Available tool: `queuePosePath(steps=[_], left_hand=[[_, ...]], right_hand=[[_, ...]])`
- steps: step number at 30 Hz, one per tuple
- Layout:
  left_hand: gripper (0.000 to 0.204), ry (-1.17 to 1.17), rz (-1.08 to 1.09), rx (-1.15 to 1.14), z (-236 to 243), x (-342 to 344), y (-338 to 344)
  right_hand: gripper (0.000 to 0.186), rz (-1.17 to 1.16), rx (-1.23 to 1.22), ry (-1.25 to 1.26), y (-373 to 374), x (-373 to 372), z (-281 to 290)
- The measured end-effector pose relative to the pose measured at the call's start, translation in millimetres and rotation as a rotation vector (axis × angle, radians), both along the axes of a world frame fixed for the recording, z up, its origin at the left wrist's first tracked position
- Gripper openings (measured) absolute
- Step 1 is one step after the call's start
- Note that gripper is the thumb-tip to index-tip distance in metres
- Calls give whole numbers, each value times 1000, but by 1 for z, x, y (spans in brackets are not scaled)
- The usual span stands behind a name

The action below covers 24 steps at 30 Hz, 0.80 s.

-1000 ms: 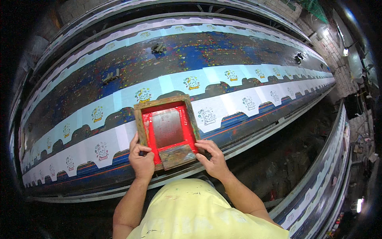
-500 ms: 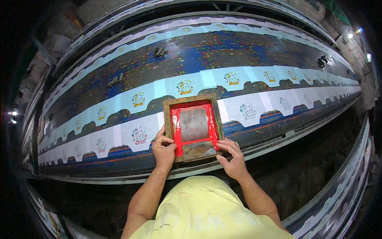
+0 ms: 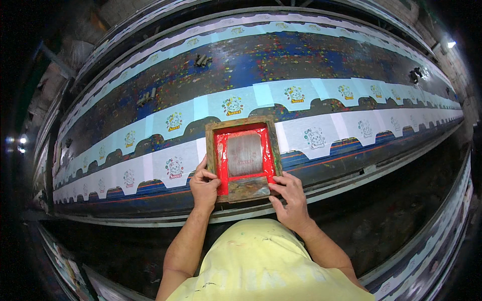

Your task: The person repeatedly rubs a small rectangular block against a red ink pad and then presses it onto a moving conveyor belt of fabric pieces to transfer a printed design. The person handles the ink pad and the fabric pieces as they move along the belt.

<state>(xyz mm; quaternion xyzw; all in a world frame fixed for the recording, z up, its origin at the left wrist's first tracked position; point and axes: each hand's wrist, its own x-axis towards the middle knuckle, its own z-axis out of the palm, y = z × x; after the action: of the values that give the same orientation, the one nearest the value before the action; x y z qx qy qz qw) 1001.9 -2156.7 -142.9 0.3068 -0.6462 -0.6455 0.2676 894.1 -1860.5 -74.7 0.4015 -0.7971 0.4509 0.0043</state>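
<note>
A wooden screen-printing frame (image 3: pixel 211 150) lies over the near row of pale fabric pieces. Glossy red ink (image 3: pixel 269 155) runs along the inner sides of its walls, around a greyish mesh window (image 3: pixel 244 154) with a faint design. At the frame's near end is a worn wooden block (image 3: pixel 248 188). My left hand (image 3: pixel 205 190) grips the near left corner, thumb on top and fingers along the outer side. The near right corner is held by my right hand (image 3: pixel 290 198), its fingers bent over the edge and thumb lower down.
Printed fabric pieces (image 3: pixel 174 167) line the near edge of the long dark table (image 3: pixel 231 67), with a bluish row (image 3: pixel 232 105) behind them. Small dark objects (image 3: pixel 203 60) sit farther back on the paint-flecked surface. Another table (image 3: pixel 427 251) with fabric stands at the lower right.
My right hand has shifted slightly left at the frame's corner. The frame and my left hand stay nearly in place, while the whole view has turned a little.
</note>
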Motion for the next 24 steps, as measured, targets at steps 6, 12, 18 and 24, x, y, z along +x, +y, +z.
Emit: queuePosePath(steps=[6,12,18,24], left_hand=[[24,-18,-39,1,3,2,-1],[25,-3,-24,1,0,2,-2],[26,-16,-7,0,-1,1,0],[22,-86,-22,-154,-1,1,0]], right_hand=[[47,188,55,121,-22,-1,17],[48,317,213,255,-50,0,24],[36,426,364,330,-66,-16,44],[28,586,583,118,-102,-83,69]])
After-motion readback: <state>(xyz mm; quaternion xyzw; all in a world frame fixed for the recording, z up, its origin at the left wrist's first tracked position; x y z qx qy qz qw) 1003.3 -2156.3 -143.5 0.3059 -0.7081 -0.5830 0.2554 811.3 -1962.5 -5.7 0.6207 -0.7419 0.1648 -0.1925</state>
